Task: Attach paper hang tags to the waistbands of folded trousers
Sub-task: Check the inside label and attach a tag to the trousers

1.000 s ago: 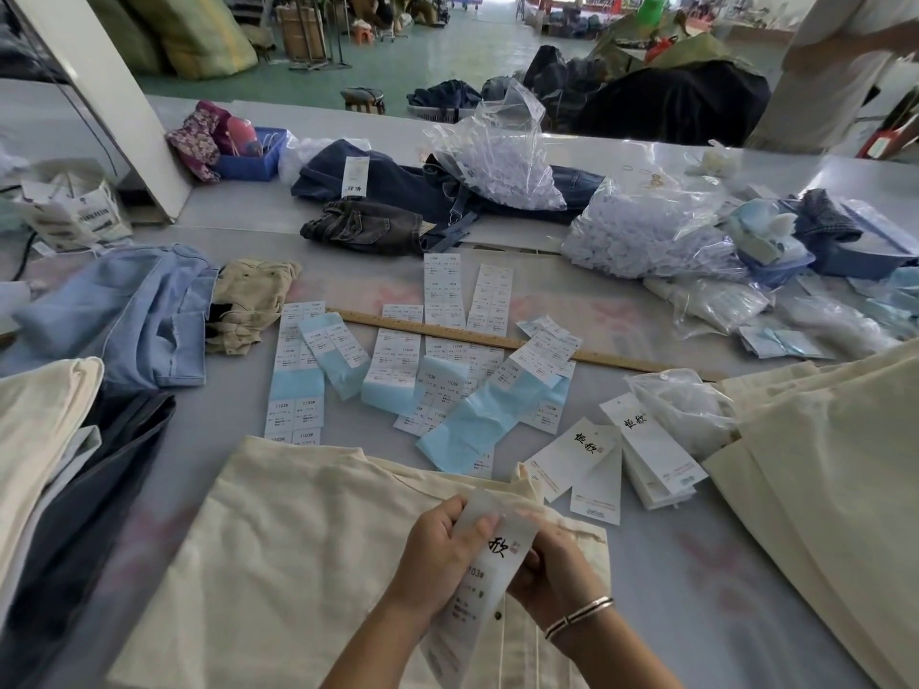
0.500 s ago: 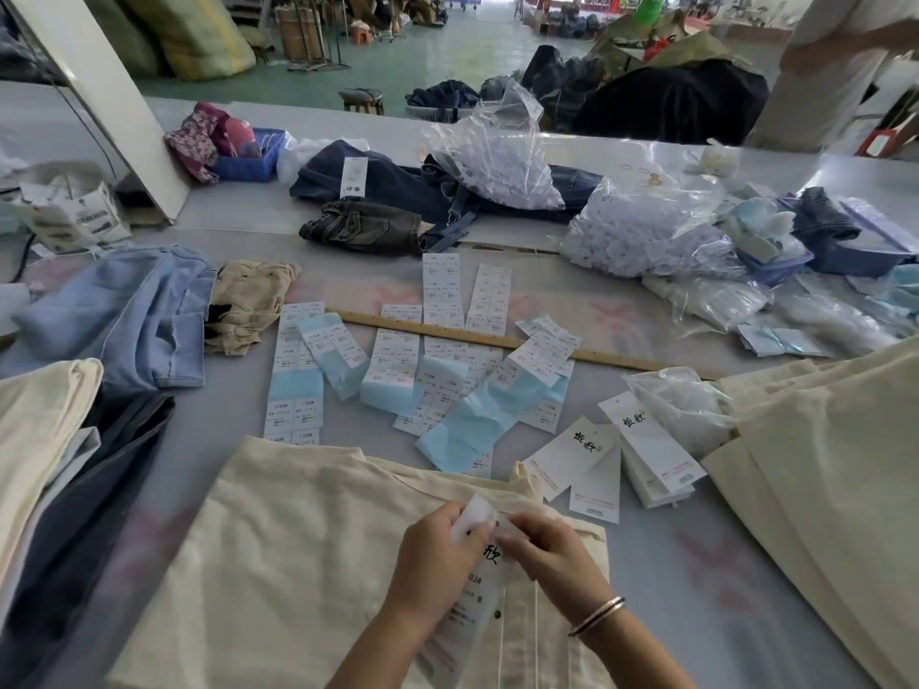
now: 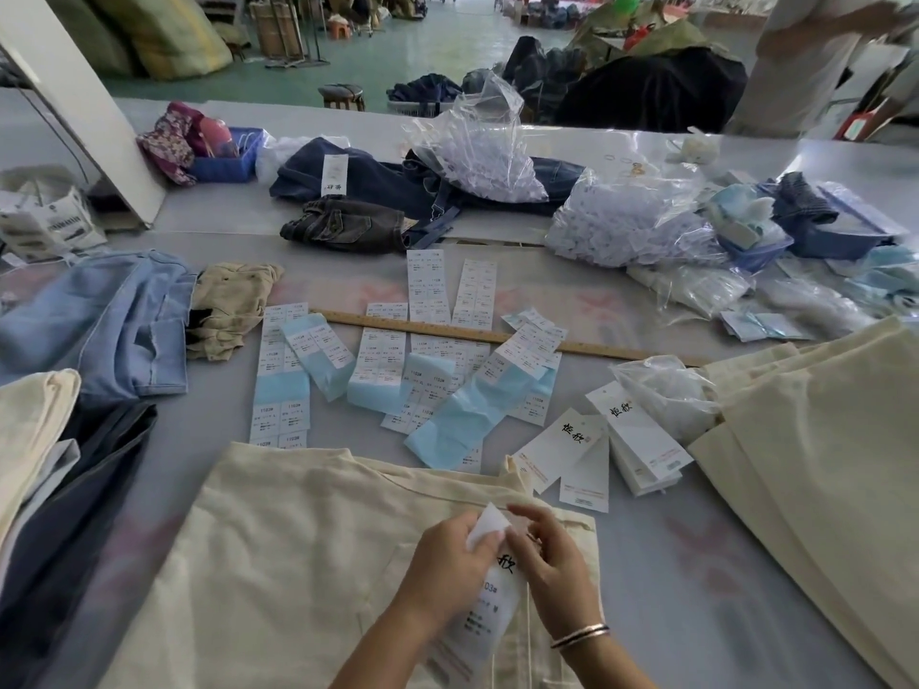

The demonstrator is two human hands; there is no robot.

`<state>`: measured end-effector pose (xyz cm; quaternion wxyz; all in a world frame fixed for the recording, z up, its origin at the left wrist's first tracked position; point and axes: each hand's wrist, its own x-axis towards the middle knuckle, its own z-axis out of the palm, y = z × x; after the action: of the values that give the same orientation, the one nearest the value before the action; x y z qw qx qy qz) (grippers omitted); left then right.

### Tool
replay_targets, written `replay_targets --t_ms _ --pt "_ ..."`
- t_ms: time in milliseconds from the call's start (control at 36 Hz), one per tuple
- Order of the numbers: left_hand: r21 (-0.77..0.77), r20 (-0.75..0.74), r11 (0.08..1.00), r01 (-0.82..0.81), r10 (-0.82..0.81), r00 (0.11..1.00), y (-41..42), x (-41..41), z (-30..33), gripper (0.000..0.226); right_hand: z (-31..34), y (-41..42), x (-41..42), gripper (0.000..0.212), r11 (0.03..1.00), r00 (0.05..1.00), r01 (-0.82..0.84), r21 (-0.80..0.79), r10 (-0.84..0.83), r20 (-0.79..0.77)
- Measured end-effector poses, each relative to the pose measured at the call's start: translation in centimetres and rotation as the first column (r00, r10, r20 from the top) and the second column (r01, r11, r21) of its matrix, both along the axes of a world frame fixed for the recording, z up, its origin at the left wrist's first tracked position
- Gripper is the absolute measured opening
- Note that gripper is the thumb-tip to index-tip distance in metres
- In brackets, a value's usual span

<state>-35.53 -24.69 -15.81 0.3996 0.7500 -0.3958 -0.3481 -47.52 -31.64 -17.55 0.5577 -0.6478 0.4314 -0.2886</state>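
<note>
Both hands work close together over the cream folded trousers [image 3: 298, 564] lying on the grey worktop [image 3: 696, 564]. The left hand [image 3: 447, 564] pinches the top of a white paper hang tag [image 3: 490, 596], bending its upper corner; the right hand [image 3: 552, 559] has its fingertips closed at the tag's top edge, beside the waistband, though what it grips there is too small to tell. The tag looks light and fairly stiff but creases easily, so it is best held near its top. The cloth is soft and will bunch. Spare hang tags [image 3: 641, 440] lie nearby.
</note>
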Motion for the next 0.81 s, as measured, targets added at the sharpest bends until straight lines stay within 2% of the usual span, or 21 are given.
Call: replay_targets --t_ms 139,250,306,389,444,500,556,639,722,806 --pt "0.001 0.025 0.999 -0.044 0.044 0.999 -0.2 -0.7 -0.8 0.021 -0.9 0.2 -0.2 0.031 0.974 0.994 0.098 -0.207 -0.105 -0.024" --pt "0.028 -0.02 0.996 -0.079 0.08 0.997 -0.7 -1.5 -1.4 0.026 -1.7 -0.5 -0.6 0.025 0.928 0.985 0.098 -0.359 -0.141 -0.097" --pt "0.046 -0.078 0.996 -0.078 0.082 0.994 -1.0 -1.9 -1.8 0.026 -1.6 -1.3 -0.7 0.026 0.941 0.972 0.2 -0.272 -0.226 -0.068" --pt "0.075 -0.158 0.996 -0.047 0.058 0.986 -1.5 -2.5 -2.4 0.023 -1.1 -2.9 -0.9 0.02 0.929 0.928 0.369 0.029 -0.37 0.045" --pt "0.082 -0.199 0.997 0.004 0.012 0.98 -1.8 -3.2 -2.7 0.023 -0.4 -4.0 -1.3 0.013 0.888 0.896 0.379 0.259 -0.422 0.137" --pt "0.087 -0.186 0.994 0.069 -0.052 0.981 -2.3 -3.9 -3.3 0.023 0.3 -4.8 -2.0 0.011 0.846 0.882 0.343 0.408 -0.439 0.169" --pt "0.137 -0.091 0.98 0.147 -0.135 0.987 -3.1 -4.1 -3.9 0.02 0.6 -5.5 -3.0 0.009 0.83 0.899 0.336 0.446 -0.424 0.112" --pt "0.148 0.18 0.979 0.142 -0.168 0.969 -4.8 -3.4 -4.3 0.017 0.7 -6.3 -3.9 0.009 0.796 0.908 0.343 0.498 -0.417 0.041" --pt "0.061 0.367 0.983 0.174 -0.185 0.912 -7.2 -2.6 -4.0 0.023 0.6 -6.4 -4.4 0.014 0.763 0.932 0.307 0.569 -0.361 -0.019" --pt "0.093 0.474 0.949 0.301 -0.308 0.825 -9.6 -2.4 -3.8 0.028 0.4 -6.4 -4.7 0.024 0.749 0.958 0.264 0.607 -0.278 -0.073"
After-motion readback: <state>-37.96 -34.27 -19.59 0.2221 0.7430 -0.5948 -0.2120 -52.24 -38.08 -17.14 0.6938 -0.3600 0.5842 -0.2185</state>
